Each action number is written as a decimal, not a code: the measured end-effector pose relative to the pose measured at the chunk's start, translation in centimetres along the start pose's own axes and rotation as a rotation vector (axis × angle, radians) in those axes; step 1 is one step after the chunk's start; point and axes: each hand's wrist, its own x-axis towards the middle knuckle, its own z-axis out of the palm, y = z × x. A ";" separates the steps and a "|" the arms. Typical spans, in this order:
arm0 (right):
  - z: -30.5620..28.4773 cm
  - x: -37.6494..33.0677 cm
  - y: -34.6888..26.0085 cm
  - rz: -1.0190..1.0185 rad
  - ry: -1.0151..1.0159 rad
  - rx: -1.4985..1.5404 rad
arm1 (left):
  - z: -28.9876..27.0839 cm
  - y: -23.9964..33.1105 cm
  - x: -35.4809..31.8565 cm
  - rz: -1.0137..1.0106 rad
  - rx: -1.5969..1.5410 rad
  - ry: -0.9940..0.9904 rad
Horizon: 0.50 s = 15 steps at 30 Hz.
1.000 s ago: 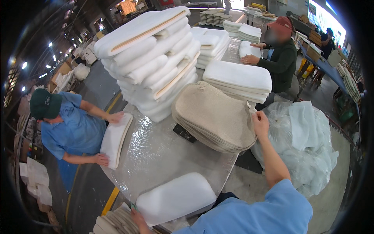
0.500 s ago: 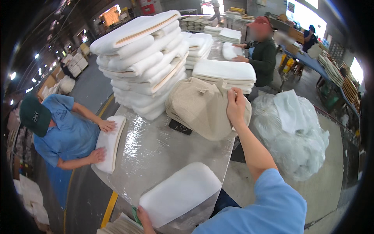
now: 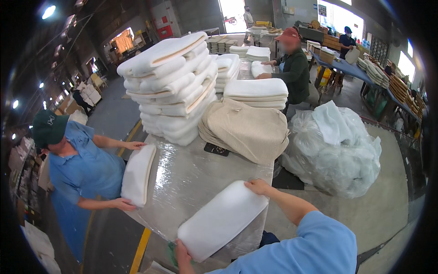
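A long white pad (image 3: 221, 219) with rounded corners lies across the near end of the plastic-covered table (image 3: 182, 185). My right hand (image 3: 258, 186) pinches its far right corner. At its near left end, my left hand (image 3: 183, 255) is closed on the edge, the fingertips partly hidden. Something small and green (image 3: 171, 254), perhaps a cloth or band, shows beside my left hand. Beyond the pad is a stack of beige fabric covers (image 3: 246, 130), with a dark flat object (image 3: 216, 149) partly under its left side.
A tall stack of folded white pads (image 3: 169, 86) rises at the far left. At the left edge a co-worker (image 3: 84, 160) holds another white pad (image 3: 138, 176). Another person (image 3: 292, 68) handles a pad farther back. A clear bag of white material (image 3: 335, 155) sits on the right.
My right hand has left the beige covers and come back to the white pad's far corner. The top cover now lies flatter. The co-worker's hands have moved to the ends of their pad.
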 end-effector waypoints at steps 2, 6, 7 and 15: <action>0.5 0.3 -1.2 0.057 -0.025 0.008 | 0.9 0.6 0.7 -0.024 -0.022 -0.032; 1.5 -1.0 -1.6 0.056 0.059 0.139 | 2.1 1.2 1.0 -0.010 -0.067 -0.052; 1.8 -2.2 -2.1 0.031 0.074 0.210 | 1.4 1.6 0.6 0.010 -0.072 -0.011; 3.0 -12.5 -0.5 -0.033 0.394 1.203 | -1.3 4.6 -7.7 0.334 -0.421 -0.129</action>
